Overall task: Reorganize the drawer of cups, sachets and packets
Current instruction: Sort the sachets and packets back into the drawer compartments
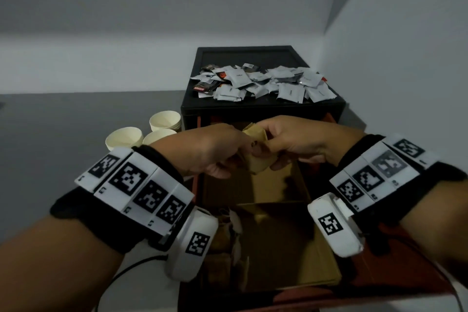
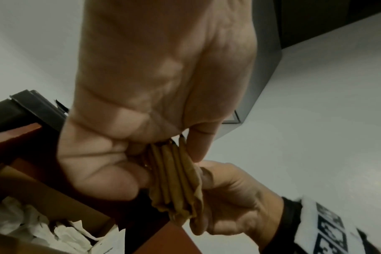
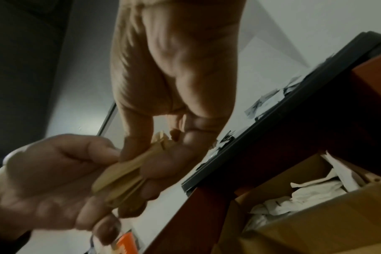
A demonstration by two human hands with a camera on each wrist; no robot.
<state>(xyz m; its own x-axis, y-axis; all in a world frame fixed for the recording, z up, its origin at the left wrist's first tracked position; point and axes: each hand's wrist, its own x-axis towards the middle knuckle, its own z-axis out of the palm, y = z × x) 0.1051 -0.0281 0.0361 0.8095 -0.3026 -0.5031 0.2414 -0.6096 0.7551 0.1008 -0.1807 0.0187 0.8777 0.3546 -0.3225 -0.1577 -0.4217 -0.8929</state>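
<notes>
A fanned stack of brown sachets (image 1: 255, 152) sat pinched between both grips, left hand (image 1: 215, 151) and right hand (image 1: 293, 142), above the open drawer (image 1: 326, 268). White packets (image 1: 266, 83) lay heaped on the black cabinet top (image 1: 253, 54), paper cups (image 1: 144, 132) on the floor beside it. I judged the sorting about midway, with crumpled white papers (image 2: 43, 228) left in one drawer compartment.

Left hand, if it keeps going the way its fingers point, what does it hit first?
The left hand points toward the right hand, and both grip the same stack of brown packets. Going straight on, it would press the stack into the right hand's fingers first. Depth is unclear beyond that.
</notes>
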